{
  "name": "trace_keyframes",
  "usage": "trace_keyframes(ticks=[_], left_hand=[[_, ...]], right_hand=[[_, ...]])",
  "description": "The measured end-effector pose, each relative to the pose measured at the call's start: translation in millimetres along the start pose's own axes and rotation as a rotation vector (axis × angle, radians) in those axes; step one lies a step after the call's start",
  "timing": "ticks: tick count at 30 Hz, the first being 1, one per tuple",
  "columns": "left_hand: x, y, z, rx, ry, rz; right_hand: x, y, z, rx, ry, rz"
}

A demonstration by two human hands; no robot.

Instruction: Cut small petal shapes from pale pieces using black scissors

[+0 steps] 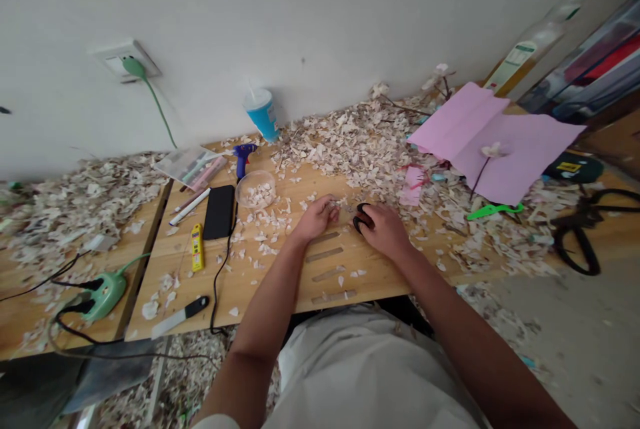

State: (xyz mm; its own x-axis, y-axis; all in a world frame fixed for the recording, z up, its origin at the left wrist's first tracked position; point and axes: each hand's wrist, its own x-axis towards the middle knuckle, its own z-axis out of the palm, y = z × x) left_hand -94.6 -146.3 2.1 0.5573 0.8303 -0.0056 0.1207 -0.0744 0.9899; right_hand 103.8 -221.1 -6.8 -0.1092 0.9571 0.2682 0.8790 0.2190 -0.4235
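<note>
My right hand (384,229) is closed around the black handles of a small pair of scissors (359,222), whose blades point left and are hard to make out. Just left of it, my left hand (319,217) is pinched, with a small pale flake-like piece (340,203) at its fingertips. Both hands rest low over the wooden table (280,269), close together but apart. Pale petal-like pieces (330,149) lie heaped behind them. More of these pieces fill a clear round bowl (256,190) to the left.
Left of my hands lie a black phone (219,212), a yellow box (197,247), a scraper (180,315) and a blue glue gun (244,159). A blue cup (263,115) stands by the wall. Pink paper (505,149) and large black scissors (583,229) are on the right.
</note>
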Motion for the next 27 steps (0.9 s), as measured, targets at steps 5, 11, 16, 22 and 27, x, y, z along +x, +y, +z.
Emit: trace_keyframes(ticks=[5, 11, 16, 22, 27], left_hand=[[2.4, 2.1, -0.9, 0.054, -0.049, 0.108], [2.3, 2.5, -1.0, 0.141, -0.038, 0.117], [0.5, 2.8, -0.8, 0.169, -0.03, 0.128], [1.9, 1.2, 0.7, 0.098, -0.049, 0.141], [1.6, 2.7, 0.4, 0.203, 0.001, 0.126]], right_hand=[[1.1, 0.2, 1.0, -0.006, 0.02, 0.011], [1.7, 0.4, -0.6, 0.001, 0.019, 0.011], [1.8, 1.7, -0.5, -0.007, 0.022, 0.015], [1.8, 1.1, 1.0, 0.033, 0.04, 0.03], [1.4, -1.6, 0.6, 0.014, 0.031, 0.036]])
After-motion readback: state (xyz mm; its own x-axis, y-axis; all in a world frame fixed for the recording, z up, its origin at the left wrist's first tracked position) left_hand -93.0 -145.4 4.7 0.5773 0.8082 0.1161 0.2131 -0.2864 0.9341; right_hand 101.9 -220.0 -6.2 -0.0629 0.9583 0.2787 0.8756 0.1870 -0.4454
